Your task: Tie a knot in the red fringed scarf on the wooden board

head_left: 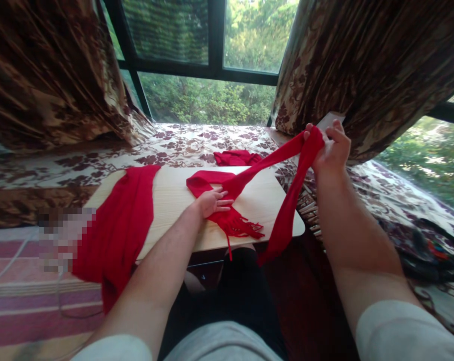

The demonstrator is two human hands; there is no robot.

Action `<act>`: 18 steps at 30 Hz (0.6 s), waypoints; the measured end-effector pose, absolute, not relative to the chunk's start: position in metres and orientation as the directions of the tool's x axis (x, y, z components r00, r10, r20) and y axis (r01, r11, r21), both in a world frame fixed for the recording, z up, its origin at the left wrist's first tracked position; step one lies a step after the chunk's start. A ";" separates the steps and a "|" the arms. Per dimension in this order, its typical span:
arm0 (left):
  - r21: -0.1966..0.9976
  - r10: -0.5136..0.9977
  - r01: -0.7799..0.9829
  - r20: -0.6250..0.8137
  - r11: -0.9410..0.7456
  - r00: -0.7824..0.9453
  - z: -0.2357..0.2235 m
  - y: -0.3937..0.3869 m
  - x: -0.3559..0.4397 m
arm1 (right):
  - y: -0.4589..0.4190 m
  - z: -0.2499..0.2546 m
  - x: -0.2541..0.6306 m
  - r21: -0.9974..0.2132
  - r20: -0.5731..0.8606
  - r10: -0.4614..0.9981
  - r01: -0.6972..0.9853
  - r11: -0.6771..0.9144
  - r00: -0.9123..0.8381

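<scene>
A red fringed scarf [245,180] lies partly on a small pale wooden table [170,200], folded into a loop at its far side, with the fringe near the front edge. My left hand [212,202] rests on it with fingers outstretched, near the fringe. Up to the right, my right hand [334,146] grips a stretch of the same scarf and holds it above the table's right side. From there one length slopes down to the loop and another hangs past the table's front right corner. Part of the grip is hidden by the cloth.
Red cloth [118,220] drapes over the table's left end. More red cloth [236,157] sits on the floral-covered sill [174,143] behind the table. A pale object [330,119] shows behind my right hand. Curtains [317,65] flank the window; dark straps or cables [422,265] lie at right.
</scene>
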State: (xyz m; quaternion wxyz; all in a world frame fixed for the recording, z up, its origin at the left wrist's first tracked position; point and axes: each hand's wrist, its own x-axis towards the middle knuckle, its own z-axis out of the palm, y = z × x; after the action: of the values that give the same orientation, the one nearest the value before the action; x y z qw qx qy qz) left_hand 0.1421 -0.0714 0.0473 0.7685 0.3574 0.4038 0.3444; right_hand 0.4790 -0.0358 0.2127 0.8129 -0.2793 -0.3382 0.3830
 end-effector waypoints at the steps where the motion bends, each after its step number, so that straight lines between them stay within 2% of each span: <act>1: 0.828 0.817 -0.237 -0.375 0.508 0.438 0.048 -0.072 0.142 | -0.032 0.215 0.484 -0.735 0.333 0.803 -0.397 0.550 0.495; 3: 0.831 0.817 -0.230 -0.377 0.507 0.437 0.048 -0.072 0.141 | -0.026 0.215 0.488 -0.806 0.352 0.814 -0.293 0.514 0.462; 6: 0.834 0.816 -0.220 -0.382 0.507 0.433 0.049 -0.072 0.142 | -0.021 0.208 0.479 -0.908 0.351 0.888 -0.122 0.400 0.295; 11: 0.834 0.819 -0.222 -0.381 0.505 0.428 0.050 -0.073 0.143 | -0.010 0.204 0.441 -0.988 0.155 0.980 0.035 0.151 0.128; 15: 0.827 0.814 -0.225 -0.389 0.515 0.432 0.048 -0.079 0.137 | 0.014 0.211 0.418 -0.941 0.067 0.998 0.331 0.069 -0.017; 16: 0.823 0.811 -0.230 -0.390 0.520 0.435 0.047 -0.081 0.135 | 0.022 0.211 0.415 -0.899 0.078 0.996 0.429 0.090 -0.047; 18: 0.813 0.811 -0.252 -0.387 0.524 0.439 0.045 -0.086 0.129 | 0.036 0.208 0.410 -0.774 0.199 0.978 0.603 0.195 -0.060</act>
State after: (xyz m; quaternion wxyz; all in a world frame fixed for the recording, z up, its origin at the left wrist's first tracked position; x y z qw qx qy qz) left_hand 0.1294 -0.0860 0.0455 0.7742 0.3463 0.4033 0.3435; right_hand 0.4099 0.0363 0.2082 0.3649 -0.5802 -0.6813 0.2570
